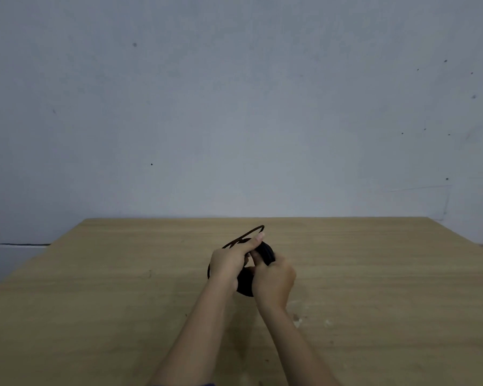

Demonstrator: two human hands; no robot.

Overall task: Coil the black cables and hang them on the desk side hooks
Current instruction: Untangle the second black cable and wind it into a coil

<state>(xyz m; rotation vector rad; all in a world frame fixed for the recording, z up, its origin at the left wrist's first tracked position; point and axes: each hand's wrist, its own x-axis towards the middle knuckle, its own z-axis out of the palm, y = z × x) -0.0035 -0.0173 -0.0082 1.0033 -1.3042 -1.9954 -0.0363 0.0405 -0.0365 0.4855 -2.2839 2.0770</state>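
A black cable is bundled into a thick coil above the middle of the wooden desk. My left hand grips the coil from the left, its thumb stretched along the top. A loose loop of the cable arcs up and back from that hand. My right hand grips the coil from the right, fingers curled round the bundle. The two hands touch and hide most of the coil. No hooks are in view.
A bare grey wall rises straight behind the desk's far edge. The desk's left edge runs diagonally, with floor beyond it. A small rough patch marks the desktop right of my right forearm.
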